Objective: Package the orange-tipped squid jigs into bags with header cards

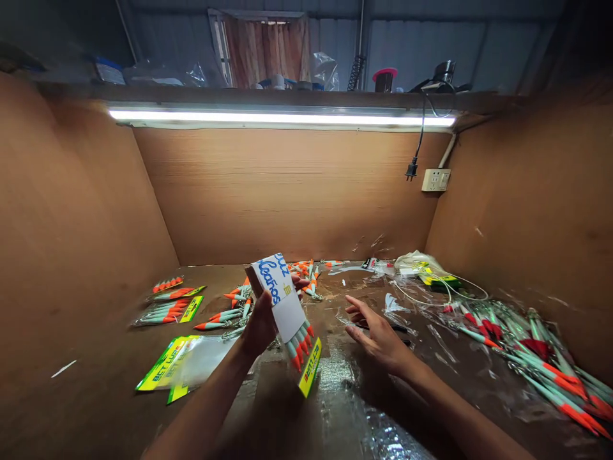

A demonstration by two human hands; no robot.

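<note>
- Our left grip (261, 324) is closed around a flat, oblong packet (290, 322), held above the middle of the dark table (282, 428).
- The packet's long axis tilts from 11 to 5 o'clock, the orange tips of its lures (302, 342) pointing toward 5.
- On its smooth white wrap (280, 281) we can read "eaños" in blue; the yellow header (310, 368) says "BCT LURE".
- Our right grip (380, 338), at 3 o'clock, is open, fingers loosely curved; we cannot tell whether it touches the clear film (345, 319) nearby.
- Toward 8 o'clock lie translucent flat bags (208, 364), also headed "BCT LURE".
- At 9 we see filled packs (165, 311); nearer, spindle-shaped loose lures (224, 316).
- Just past 3, farther out, spreads a heap of slim, tapering lures (550, 367).
- At 2 sits a rumpled white bag (416, 262).
</note>
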